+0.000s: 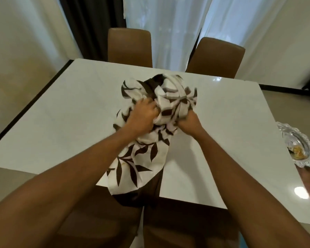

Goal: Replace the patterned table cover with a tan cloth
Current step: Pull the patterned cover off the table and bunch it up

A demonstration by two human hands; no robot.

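The smooth white shiny table top (61,113) is mostly bare, with a thin black edge on its left side. It looks hard and slippery, so cloth will slide on it easily.

In the middle lies the soft white table cover with dark brown leaf shapes (161,97). It is scrunched into a lumpy ball, and one long flat end (132,169) hangs over the near edge of the table.

The left hand (141,117) is closed tight, its fingers dug into the folds on the left of the ball. The right hand (187,121) is closed tight too, squeezing a bunch of cloth on the right of the ball.

The step now looks like gathering the cover to take it off. To do it well, both hands should pull the hanging end up into the ball first, so it does not drag or trip anyone. Then lift the whole ball straight up and away.

At the far side stand two brown chairs with smooth, rounded backs (130,47). At the right edge sits a shiny silver tray with a frilly rim (299,145), so keep the cloth from swinging into it.

No tan cloth can be seen yet.
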